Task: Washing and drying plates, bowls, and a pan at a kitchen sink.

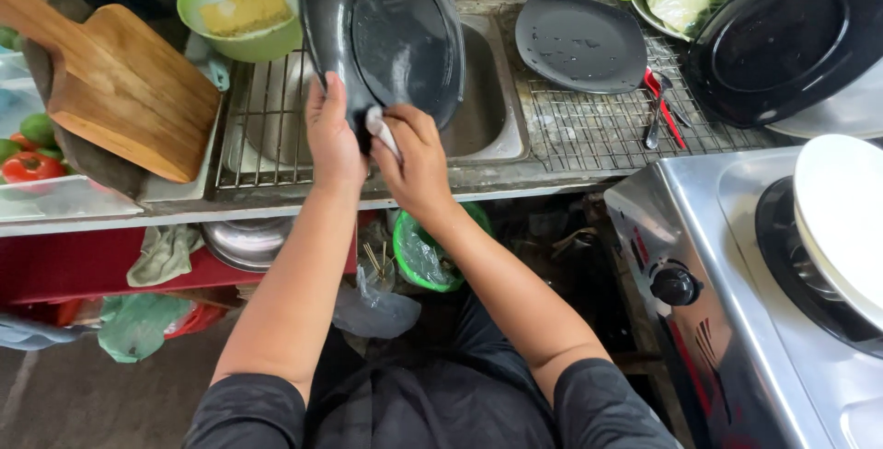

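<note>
A large black oval plate (395, 30) is held upright over the steel sink (492, 118). My left hand (333, 132) grips its lower left rim. My right hand (416, 159) presses a small white scrubbing pad (379, 125) against the plate's lower edge, right next to my left hand. The plate's face is wet and shiny.
A wire rack (607, 127) right of the sink holds a black square plate (579, 42), red-handled utensils (662, 104) and a big black platter (791, 40). A green bowl with a sponge (241, 7) and a wooden board (115, 81) sit left. A stove (736, 293) with a white plate (842, 219) stands right.
</note>
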